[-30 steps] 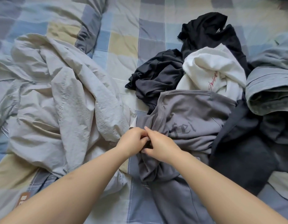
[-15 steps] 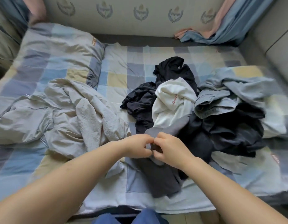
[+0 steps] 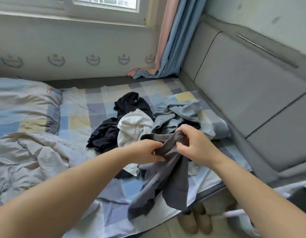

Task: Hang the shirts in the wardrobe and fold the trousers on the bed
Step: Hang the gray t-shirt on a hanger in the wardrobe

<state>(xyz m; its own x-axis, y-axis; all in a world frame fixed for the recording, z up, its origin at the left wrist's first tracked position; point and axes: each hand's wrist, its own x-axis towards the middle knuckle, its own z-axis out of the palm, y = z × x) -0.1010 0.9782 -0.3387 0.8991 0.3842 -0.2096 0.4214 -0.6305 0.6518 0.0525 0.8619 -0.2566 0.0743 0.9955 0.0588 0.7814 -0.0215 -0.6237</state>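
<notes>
A grey garment (image 3: 167,170) is being held up above the bed (image 3: 76,107) by both hands. Its top edge is being pinched in the left hand (image 3: 147,152), fingers curled tight on the bunched cloth. The other end of that edge is being gripped by the right hand (image 3: 193,145), fingers (image 3: 180,146) closed on the fabric near a dark band, likely a collar or waistband; which cannot be told. The rest of the garment is hanging down in front of the bed's near edge, blurred.

Behind the hands a clothes pile is lying on the checked sheet: a white shirt (image 3: 135,127) with small red lettering, a black garment (image 3: 131,103) behind it, a dark navy garment (image 3: 106,134) to its left, a light blue-grey garment (image 3: 179,110) to its right. A crumpled beige garment (image 3: 33,155) is lying well apart, at left. A pillow (image 3: 25,107) is being seen further back on the left. Curtains (image 3: 167,48) are hanging in the corner by the window. Beige shoes (image 3: 195,220) are sitting on the floor beside the bed.
</notes>
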